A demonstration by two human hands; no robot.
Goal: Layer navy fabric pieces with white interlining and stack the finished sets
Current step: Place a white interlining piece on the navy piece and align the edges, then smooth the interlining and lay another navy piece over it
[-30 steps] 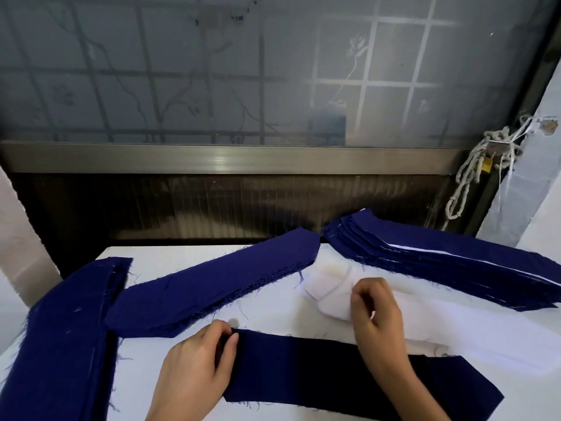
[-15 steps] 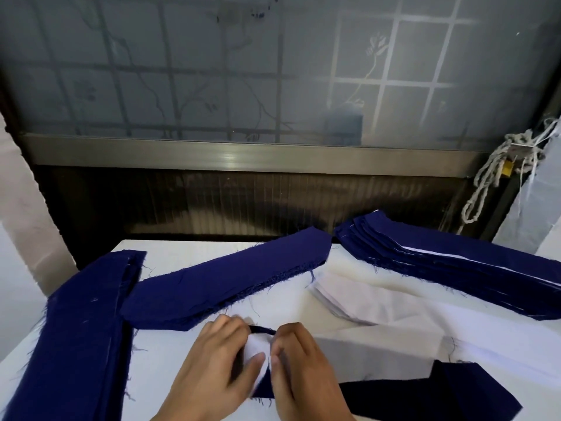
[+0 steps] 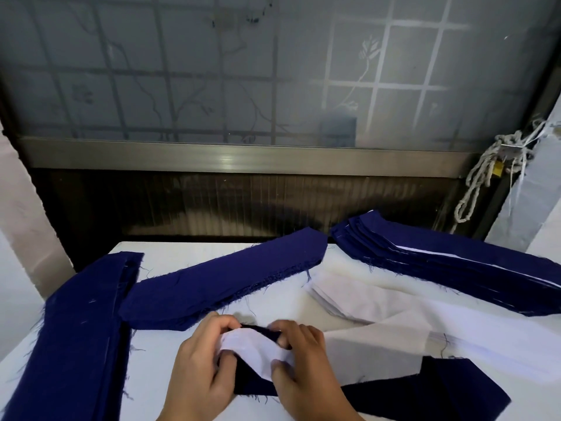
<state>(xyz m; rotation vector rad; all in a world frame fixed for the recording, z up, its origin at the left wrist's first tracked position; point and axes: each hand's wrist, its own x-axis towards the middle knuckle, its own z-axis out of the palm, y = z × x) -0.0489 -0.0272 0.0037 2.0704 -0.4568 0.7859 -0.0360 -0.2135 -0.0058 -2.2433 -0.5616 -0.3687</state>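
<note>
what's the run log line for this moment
step: layering; left hand: pinches white interlining piece; right hand: pinches same piece onto navy fabric strip; set: not yet stacked

A navy piece (image 3: 409, 399) lies along the table's (image 3: 158, 354) near edge under a white interlining strip (image 3: 379, 357), with their left ends lifted. A navy stack (image 3: 224, 281) slants across the table's far middle and a second navy stack (image 3: 76, 344) runs along its left edge. A layered stack (image 3: 440, 262) showing white edges sits far right, with an interlining pile (image 3: 334, 294) near the table's centre.

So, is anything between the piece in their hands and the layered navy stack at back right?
Only the flat pile of white interlining pieces lies between the held navy-and-white set and that layered stack; nothing taller.
</note>
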